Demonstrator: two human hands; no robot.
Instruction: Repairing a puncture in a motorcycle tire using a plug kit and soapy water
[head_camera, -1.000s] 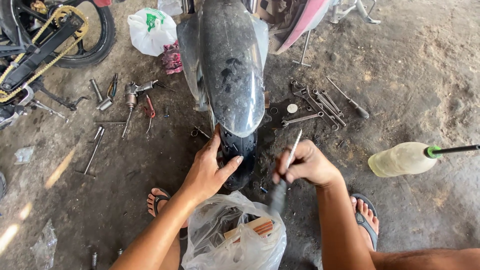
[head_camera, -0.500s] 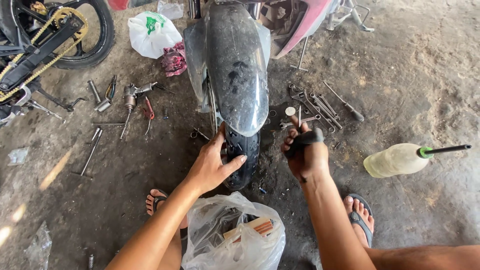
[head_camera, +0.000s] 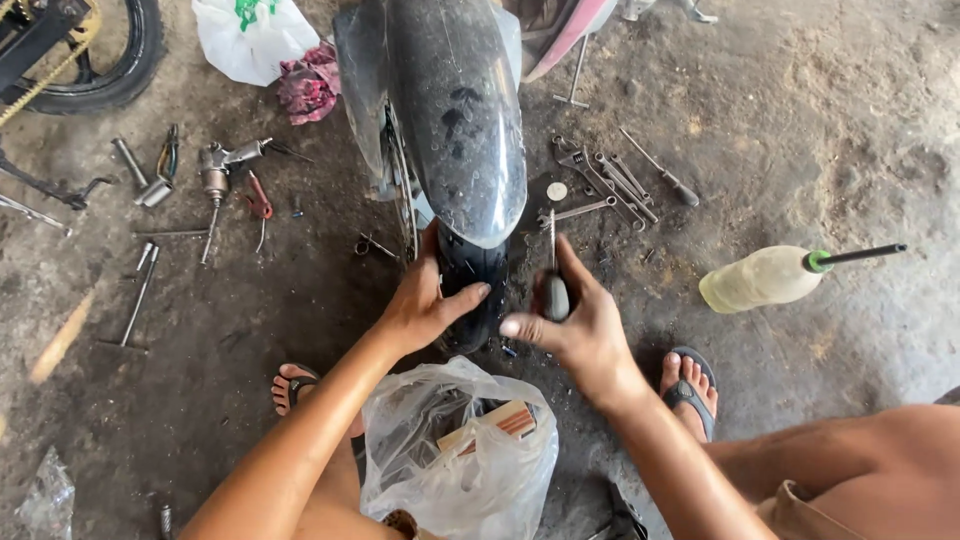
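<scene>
Head view: the right hand (head_camera: 580, 325) is clenched around the black handle of a slim metal-shafted screwdriver (head_camera: 553, 270), which stands just right of the black front tyre (head_camera: 470, 285), its long axis near vertical in the frame and its tip pointing away from the person toward the scattered grey steel wrenches (head_camera: 600, 185). The left hand (head_camera: 425, 300) grasps the tyre beneath the glossy black mudguard (head_camera: 455, 110), thumb laid across the tread. A clear crumpled plastic bag (head_camera: 460, 460) sits between the forearms.

Glossy, scuffed black plastic on fender (head_camera: 455, 120). Matt black rubber on tyre (head_camera: 470, 285). Bare, dull metal on wrenches (head_camera: 600, 185). Thin, crinkled clear plastic on bag (head_camera: 455, 450). Translucent, cloudy plastic on bottle (head_camera: 760, 278). Rough, dusty concrete on floor (head_camera: 800, 130).
</scene>
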